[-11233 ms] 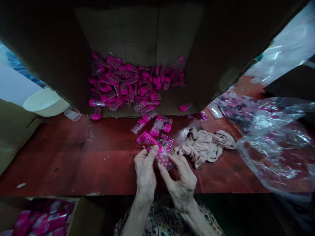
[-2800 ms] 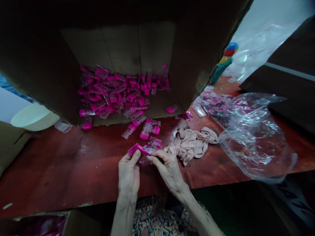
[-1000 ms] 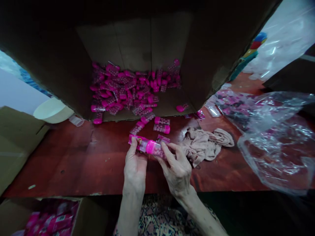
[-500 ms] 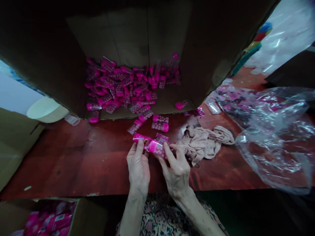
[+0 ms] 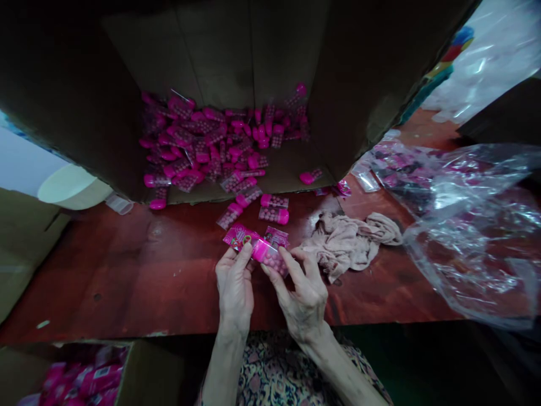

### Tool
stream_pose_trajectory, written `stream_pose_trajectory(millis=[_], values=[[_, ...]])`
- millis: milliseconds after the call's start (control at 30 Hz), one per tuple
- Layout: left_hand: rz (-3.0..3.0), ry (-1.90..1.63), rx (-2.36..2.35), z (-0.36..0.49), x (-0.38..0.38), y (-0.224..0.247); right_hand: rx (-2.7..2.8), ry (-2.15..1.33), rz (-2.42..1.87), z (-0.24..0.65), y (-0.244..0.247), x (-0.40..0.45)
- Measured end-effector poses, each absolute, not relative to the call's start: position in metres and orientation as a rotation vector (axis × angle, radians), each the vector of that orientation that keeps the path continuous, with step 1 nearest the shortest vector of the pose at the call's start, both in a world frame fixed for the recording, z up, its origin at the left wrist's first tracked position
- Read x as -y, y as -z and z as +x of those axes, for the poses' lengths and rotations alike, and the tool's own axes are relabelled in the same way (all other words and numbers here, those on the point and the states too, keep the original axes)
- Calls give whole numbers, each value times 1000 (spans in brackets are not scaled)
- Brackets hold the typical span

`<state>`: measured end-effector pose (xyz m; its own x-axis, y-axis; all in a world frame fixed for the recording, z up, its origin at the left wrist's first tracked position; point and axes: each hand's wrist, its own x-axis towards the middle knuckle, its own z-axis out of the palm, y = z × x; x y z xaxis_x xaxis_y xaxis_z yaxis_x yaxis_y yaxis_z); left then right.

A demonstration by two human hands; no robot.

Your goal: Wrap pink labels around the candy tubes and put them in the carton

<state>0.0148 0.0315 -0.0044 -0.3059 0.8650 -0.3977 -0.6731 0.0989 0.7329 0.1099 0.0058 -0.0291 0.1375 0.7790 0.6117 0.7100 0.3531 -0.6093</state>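
My left hand (image 5: 235, 282) pinches a pink printed label (image 5: 237, 235) between thumb and fingers. My right hand (image 5: 302, 290) has its thumb and fingertips on a clear container of pink balls (image 5: 274, 260), whose pink cap lies against the label near my left fingertips. Just behind the container lies another small pink printed piece (image 5: 276, 237) on the red table (image 5: 169, 270). Several capped containers (image 5: 274, 215) rest a little further back, by the edge of a large cardboard box (image 5: 220, 56). Inside that box is a pile of similar pink-capped containers (image 5: 211, 141).
A crumpled cloth (image 5: 350, 245) lies right of my hands. Beyond it is a clear plastic bag (image 5: 465, 225) with pink pieces. A pale bowl (image 5: 71, 189) stands at left, and a lower carton (image 5: 147, 372) holds pink packs.
The label now shows more of its printed face beside my left thumb. My right fingers have shifted slightly on the container. The whole view has moved a little.
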Motion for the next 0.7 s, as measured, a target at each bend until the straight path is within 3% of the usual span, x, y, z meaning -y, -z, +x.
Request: stream_pose_trajectory(millis=[300,533,700], values=[[268,-1492,-1087,11,-30,7,1391,-407,-1385,107,30,-6],[194,-1506,-1053,16,-27,8,1452,-252,-1332,102,30,-5],[169,-1491,-1038,21,-24,8,1414,-363,-1362,105,31,-5]])
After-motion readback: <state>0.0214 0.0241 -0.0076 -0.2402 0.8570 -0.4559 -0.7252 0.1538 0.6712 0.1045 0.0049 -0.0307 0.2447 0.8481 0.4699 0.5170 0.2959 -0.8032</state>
